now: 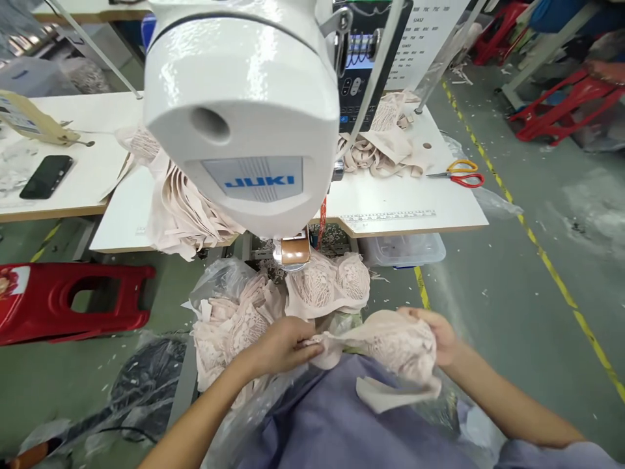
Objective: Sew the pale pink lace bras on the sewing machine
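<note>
A pale pink lace bra (398, 345) is stretched between my two hands above my lap. My left hand (288, 345) pinches its left end, fingers closed on the fabric. At the other end my right hand (439, 335) grips the edge of the lace cup, its fingers partly hidden behind it. A loose strip of the bra hangs down over the purple garment I wear. Just beyond, another bra (327, 283) lies cups up under the sewing machine head (244, 117). Beside my left forearm sits a heap of lace bras (234, 332) on clear plastic.
Stacked pink fabric pieces (183, 212) overhang the table's left front. More straps and pieces (381, 143) lie right of the machine, near scissors (459, 174). A phone (47, 176) rests on the left table. A red stool (73, 303) stands at left, a plastic bin (405, 249) under the table.
</note>
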`<state>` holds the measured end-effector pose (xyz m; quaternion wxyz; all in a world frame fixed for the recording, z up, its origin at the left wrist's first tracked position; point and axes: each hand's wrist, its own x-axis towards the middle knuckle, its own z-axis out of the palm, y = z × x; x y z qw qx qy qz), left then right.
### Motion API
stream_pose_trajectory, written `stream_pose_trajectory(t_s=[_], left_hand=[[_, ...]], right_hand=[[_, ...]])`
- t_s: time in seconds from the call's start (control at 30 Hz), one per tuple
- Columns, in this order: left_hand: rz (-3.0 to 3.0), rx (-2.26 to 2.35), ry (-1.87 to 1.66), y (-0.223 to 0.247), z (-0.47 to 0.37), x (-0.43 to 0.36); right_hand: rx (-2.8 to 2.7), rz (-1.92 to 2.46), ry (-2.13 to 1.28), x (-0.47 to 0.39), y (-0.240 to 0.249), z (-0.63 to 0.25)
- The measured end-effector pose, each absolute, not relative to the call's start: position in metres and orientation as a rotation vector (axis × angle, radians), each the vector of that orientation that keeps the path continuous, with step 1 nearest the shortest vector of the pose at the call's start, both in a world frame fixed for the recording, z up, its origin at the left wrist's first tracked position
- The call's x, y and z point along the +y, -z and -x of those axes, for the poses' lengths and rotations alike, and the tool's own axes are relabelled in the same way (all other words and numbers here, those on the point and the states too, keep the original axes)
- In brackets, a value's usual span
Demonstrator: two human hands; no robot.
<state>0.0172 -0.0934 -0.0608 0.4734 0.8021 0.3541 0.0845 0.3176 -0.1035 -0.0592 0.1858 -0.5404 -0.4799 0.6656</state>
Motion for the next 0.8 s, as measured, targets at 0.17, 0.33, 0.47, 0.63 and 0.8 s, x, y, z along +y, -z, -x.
stream_pose_trajectory(t_s=[0.17,0.33,0.47,0.63,0.8], left_hand=[[-2.088,1.261,-0.036,0.032,-0.030,-0.066],[-2.256,1.531,-0.049,0.093,-0.066,-0.041],[-2.238,1.412,-0.101,0.137,-0.075,-0.043],[-2.039,1.587,-0.036,0.129,-0.021,-0.068],[-1.473,2.199,0.329,0.103,0.075,-0.126]], right_hand=[[-1.369,1.775,-1.657,-0.044,0.080,-0.337],[-1.596,2.018,-1.285,0.001,0.120,-0.335],[-1.805,1.992,-0.934,-0.004,0.145,-0.297],[-2.459,1.435,-0.833,-0.030,0.189,-0.244],[-2.437,1.456,-0.640,-0.031,0.215,-0.235]])
